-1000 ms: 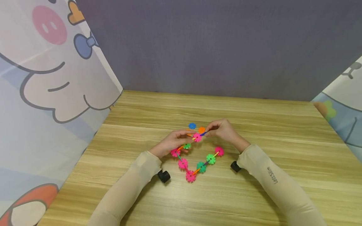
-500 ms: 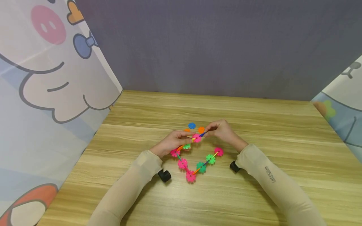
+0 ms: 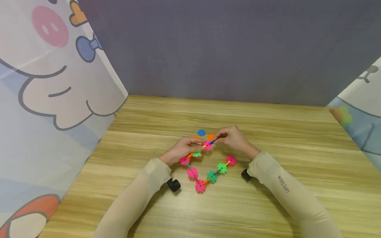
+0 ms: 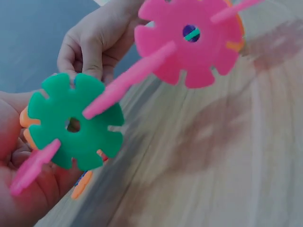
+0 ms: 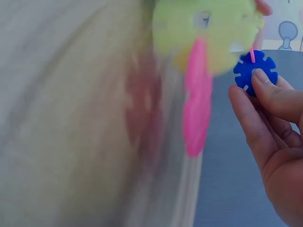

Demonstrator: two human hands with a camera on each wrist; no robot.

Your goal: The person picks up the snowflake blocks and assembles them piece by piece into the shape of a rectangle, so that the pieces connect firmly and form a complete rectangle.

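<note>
In the head view, a looping chain of slotted plastic discs in pink, green, orange and other colours hangs from my hands. My left hand (image 3: 180, 149) grips its upper end, with a yellow disc (image 3: 204, 147) at the fingertips beside a pink disc (image 3: 207, 145). My right hand (image 3: 235, 138) pinches a dark blue disc (image 5: 243, 72) between thumb and fingers; its edge meets the pink disc. The chain's other end is a pink disc (image 3: 231, 160), below the right hand and apart from it. In the left wrist view, a green disc (image 4: 97, 135) hangs close before the left palm.
Behind the hands, a light blue disc (image 3: 201, 132) and two orange discs, one at the right (image 3: 211, 137), lie on the wooden table (image 3: 268, 205). A grey panel (image 3: 226, 49) rises along the back edge, with cartoon-printed cloth (image 3: 38, 89) on the left.
Both hands keep their holds and have barely moved. The right hand has drawn slightly left with the dark blue disc, against the pink disc.
</note>
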